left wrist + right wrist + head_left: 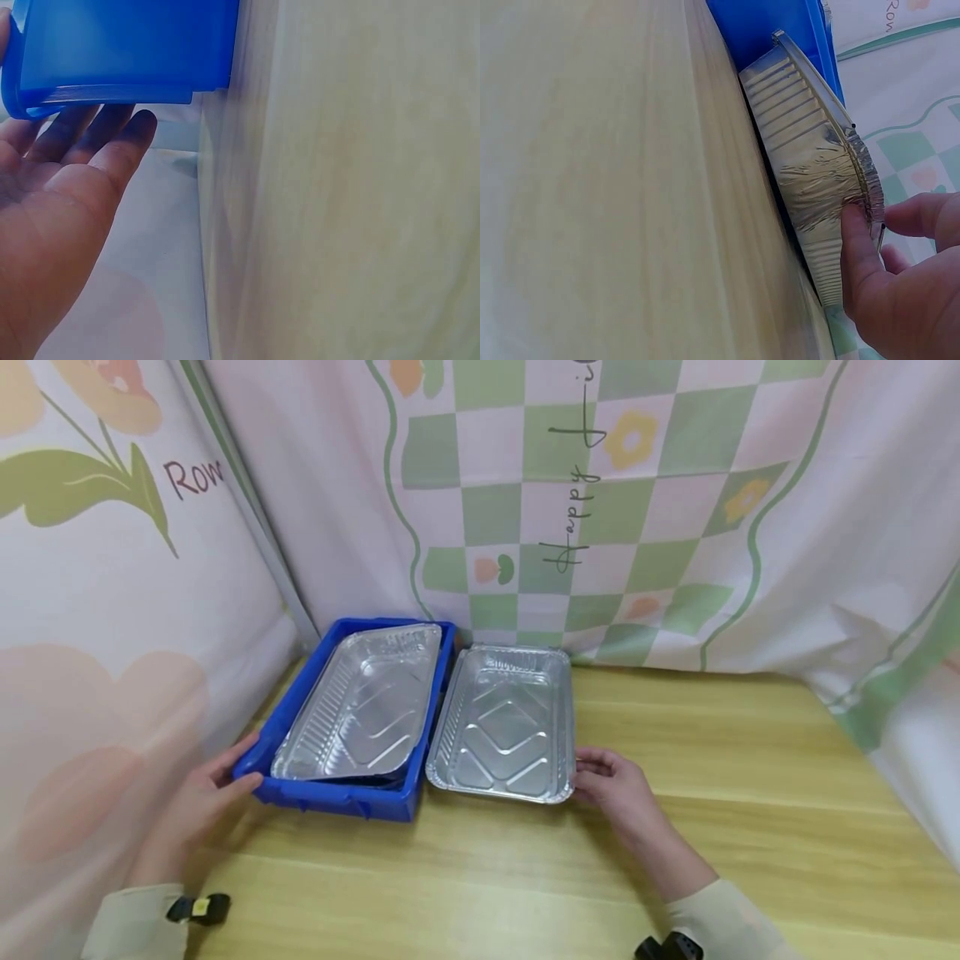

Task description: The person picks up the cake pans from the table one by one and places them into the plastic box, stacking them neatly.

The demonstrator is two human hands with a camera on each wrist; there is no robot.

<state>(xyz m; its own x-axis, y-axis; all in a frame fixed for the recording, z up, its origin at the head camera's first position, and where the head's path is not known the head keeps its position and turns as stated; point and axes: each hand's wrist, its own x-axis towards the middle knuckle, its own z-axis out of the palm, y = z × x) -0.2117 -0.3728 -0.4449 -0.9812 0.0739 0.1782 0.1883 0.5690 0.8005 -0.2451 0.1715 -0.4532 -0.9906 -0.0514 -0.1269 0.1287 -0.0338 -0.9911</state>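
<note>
A blue plastic bin [337,799] stands on the wooden table. One silver foil tray [386,693] lies tilted in it, with dark material partly visible beneath. My left hand [197,802] holds the bin's near left corner, thumb at the front and fingers along the left side. In the left wrist view, those fingers [112,154] reach along the bin's outer wall. A second foil tray [506,718] sits upright on the table to the bin's right. Its near right corner is pinched by my right hand [618,789]; in the right wrist view the foil there is creased [817,176].
Behind the bin and tray hangs a printed cloth [585,518] with green checks. Another cloth [82,710] closes off the left side, close to my left arm. The wooden tabletop [720,752] extends to the right and toward me.
</note>
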